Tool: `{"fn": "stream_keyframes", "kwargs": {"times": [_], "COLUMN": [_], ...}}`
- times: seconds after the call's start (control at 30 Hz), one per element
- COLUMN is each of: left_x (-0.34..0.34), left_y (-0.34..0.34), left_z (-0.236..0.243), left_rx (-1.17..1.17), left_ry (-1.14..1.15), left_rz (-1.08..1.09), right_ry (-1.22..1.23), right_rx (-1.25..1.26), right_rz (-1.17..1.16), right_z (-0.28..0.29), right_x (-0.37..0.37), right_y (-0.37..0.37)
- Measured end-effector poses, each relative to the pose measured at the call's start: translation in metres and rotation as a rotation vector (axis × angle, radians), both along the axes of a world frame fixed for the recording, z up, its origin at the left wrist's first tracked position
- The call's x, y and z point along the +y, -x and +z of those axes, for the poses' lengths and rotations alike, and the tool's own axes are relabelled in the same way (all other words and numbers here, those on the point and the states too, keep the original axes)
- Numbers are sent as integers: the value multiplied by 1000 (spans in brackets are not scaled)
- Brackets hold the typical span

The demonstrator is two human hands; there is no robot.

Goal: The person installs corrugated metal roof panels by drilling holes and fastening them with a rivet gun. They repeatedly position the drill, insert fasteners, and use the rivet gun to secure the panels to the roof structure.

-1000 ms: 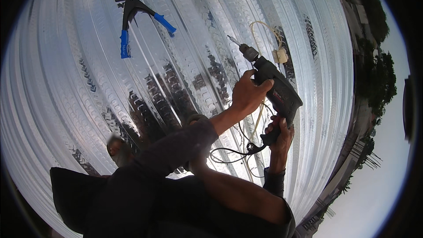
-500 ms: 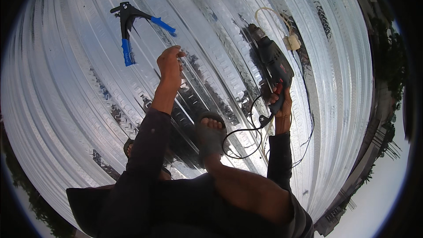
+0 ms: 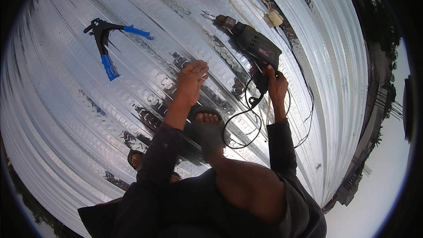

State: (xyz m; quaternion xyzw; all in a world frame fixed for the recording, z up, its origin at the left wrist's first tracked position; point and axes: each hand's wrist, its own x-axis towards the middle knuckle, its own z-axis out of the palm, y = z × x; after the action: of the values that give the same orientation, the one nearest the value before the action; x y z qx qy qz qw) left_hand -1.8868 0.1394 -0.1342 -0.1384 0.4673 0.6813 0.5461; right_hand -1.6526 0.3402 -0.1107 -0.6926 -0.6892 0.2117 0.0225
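A dark corded power drill (image 3: 257, 44) lies on its side on the ribbed metal sheet (image 3: 57, 61), its thin bit pointing to the far left. My right hand (image 3: 277, 89) is at the drill's rear, fingertips against the top of the handle; the grip looks loose and partly hidden. My left hand (image 3: 192, 78) hovers over the sheet in front of my foot, fingers bent together. Anything pinched in them is too small to make out. Farther left lies a hand riveter (image 3: 102, 33) with blue grips, its handles spread apart.
A pale plug connector (image 3: 273, 18) on a cream cord lies beyond the drill. The drill's black cable (image 3: 226, 128) loops near my sandalled foot (image 3: 207, 125); another sandal (image 3: 134, 158) is farther left. Past the sheet's right edge are buildings and upright rods (image 3: 390, 105).
The drill has turned leftward and come to lie on the sheet, and my right hand's grip has loosened. My left hand has shifted right, away from the riveter. The view has shifted too.
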Motion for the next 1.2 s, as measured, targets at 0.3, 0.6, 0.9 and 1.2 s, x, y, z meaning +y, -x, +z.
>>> {"fn": "stream_keyframes", "kwargs": {"times": [0.3, 0.6, 0.9, 1.2], "left_x": [-8, -16, -10, -31], "left_y": [-66, -109, -6, 61], "left_z": [-22, 1, 14, 6], "left_rx": [350, 774, 990, 816], "left_ry": [-14, 54, 212, 258], "left_rz": [-25, -229, 123, 325], "right_ry": [-598, 279, 356, 257], "right_rx": [6, 406, 685, 657], "right_rz": [280, 571, 124, 224], "right_z": [36, 11, -36, -57], "right_x": [-56, -141, -145, -150], "right_y": [39, 46, 35, 35]}}
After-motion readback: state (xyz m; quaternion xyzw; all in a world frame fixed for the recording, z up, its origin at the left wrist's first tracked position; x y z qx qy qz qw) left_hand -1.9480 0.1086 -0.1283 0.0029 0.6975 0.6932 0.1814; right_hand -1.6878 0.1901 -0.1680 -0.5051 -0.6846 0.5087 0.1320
